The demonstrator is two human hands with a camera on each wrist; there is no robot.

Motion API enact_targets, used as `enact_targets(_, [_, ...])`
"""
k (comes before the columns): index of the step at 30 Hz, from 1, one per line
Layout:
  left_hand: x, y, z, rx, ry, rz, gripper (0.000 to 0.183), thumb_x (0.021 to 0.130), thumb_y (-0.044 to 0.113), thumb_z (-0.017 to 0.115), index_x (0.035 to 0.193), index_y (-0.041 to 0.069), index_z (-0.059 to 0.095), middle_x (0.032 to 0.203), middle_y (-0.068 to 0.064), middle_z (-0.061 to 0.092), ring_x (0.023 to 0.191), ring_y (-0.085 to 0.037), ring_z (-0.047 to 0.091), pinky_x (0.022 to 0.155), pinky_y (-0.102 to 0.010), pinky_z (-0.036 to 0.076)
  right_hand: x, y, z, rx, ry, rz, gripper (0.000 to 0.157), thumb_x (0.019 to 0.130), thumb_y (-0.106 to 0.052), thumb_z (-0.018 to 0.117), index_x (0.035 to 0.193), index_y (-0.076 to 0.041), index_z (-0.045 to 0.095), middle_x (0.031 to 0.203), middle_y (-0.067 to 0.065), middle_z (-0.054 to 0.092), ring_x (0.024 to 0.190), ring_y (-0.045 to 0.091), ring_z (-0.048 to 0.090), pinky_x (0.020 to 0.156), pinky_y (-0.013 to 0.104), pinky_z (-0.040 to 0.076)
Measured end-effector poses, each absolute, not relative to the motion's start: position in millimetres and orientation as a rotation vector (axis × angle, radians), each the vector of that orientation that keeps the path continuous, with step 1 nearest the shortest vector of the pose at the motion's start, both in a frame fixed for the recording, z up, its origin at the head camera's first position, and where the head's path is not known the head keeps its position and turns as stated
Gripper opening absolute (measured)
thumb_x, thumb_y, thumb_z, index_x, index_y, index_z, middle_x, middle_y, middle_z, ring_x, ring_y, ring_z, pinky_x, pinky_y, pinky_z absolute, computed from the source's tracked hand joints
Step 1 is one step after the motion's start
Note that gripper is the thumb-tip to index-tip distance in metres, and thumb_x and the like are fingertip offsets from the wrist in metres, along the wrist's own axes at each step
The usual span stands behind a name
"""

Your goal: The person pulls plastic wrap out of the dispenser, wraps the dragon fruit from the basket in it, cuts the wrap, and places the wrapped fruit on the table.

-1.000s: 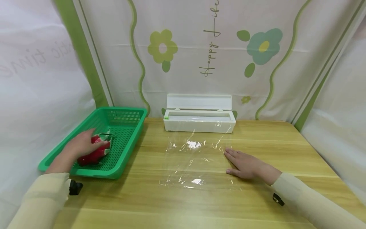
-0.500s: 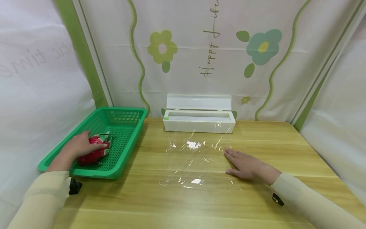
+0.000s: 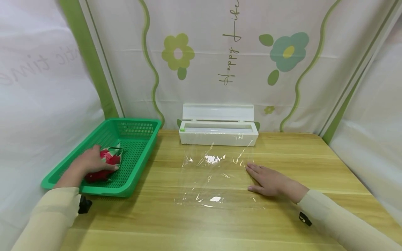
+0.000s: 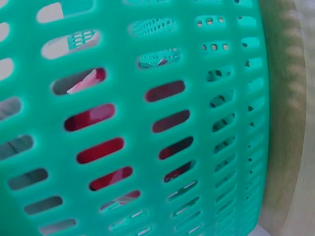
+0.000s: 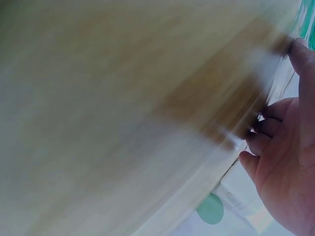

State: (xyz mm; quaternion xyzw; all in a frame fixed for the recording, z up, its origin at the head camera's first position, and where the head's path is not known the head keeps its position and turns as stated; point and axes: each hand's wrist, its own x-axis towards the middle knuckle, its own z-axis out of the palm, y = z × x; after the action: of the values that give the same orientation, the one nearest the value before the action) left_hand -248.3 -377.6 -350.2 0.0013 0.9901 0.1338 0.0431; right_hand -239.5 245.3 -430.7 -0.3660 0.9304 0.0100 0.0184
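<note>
A red dragon fruit (image 3: 112,157) with green-tipped scales lies in a green plastic basket (image 3: 120,191) at the left of the table. My left hand (image 3: 87,162) reaches over the basket's near side and grips the fruit, thumb across its near side. Through the slots of the basket wall (image 4: 197,115), the left wrist view shows parts of the red fruit (image 4: 101,150). Clear cling film (image 3: 216,181) is spread across the table in front of its box. Along the film's right edge rests my right hand (image 3: 268,179), fingers extended, its palm side visible in the right wrist view.
At the table's back edge stands a white cling film box (image 3: 220,138), its lid (image 3: 218,112) raised and the film running out over its front. A small green slider (image 3: 182,130) sits at its left end. Printed curtains (image 3: 201,83) enclose the back and sides.
The fingers of my left hand have come down and drawn closer round the dragon fruit, the thumb now lower across it. My right hand and the film have stayed in place.
</note>
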Motion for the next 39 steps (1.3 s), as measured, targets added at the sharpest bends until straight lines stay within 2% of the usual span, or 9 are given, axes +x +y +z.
enact_targets(6, [-247.0, -377.4, -352.5, 0.014, 3.030, 0.407, 0.118, 0.056, 0.060, 0.072, 0.127, -0.016, 0.015, 0.104, -0.032, 0.040, 0.083, -0.038, 0.045, 0.062, -0.048, 0.041, -238.8, 245.1, -429.9, -1.154, 2.896, 0.044, 0.077, 0.087, -0.059, 0.033, 0.139, -0.004, 0.020, 0.143, 0.012, 0.018, 0.129, 0.026, 0.019, 0.101, 0.041, 0.022])
enact_targets(17, [-247.3, -376.3, -353.7, 0.037, 3.035, 0.371, 0.118, 0.052, 0.057, 0.075, 0.129, -0.012, 0.018, 0.106, -0.032, 0.037, 0.086, -0.040, 0.042, 0.063, -0.051, 0.041, -239.4, 246.5, -432.1, -1.149, 2.900, 0.051, 0.078, 0.086, -0.060, 0.031, 0.139, -0.004, 0.021, 0.143, 0.011, 0.018, 0.129, 0.024, 0.018, 0.101, 0.040, 0.021])
enact_targets(24, [-247.0, -376.3, -353.2, 0.094, 3.063, 0.344, 0.104, 0.051, 0.053, 0.078, 0.122, -0.008, 0.031, 0.097, -0.026, 0.041, 0.080, -0.035, 0.044, 0.055, -0.043, 0.041, -239.6, 246.5, -431.6, -1.145, 2.898, 0.037, 0.077, 0.086, -0.059, 0.033, 0.139, -0.004, 0.020, 0.144, 0.011, 0.018, 0.129, 0.024, 0.018, 0.101, 0.039, 0.021])
enact_targets(39, [-246.7, -378.0, -350.0, 0.111, 3.074, 0.295, 0.100, 0.054, 0.054, 0.076, 0.121, -0.008, 0.034, 0.095, -0.024, 0.044, 0.078, -0.033, 0.045, 0.053, -0.041, 0.042, -238.1, 245.2, -428.8, -1.137, 2.894, 0.021, 0.077, 0.086, -0.059, 0.034, 0.139, -0.004, 0.020, 0.143, 0.011, 0.019, 0.129, 0.025, 0.019, 0.101, 0.040, 0.021])
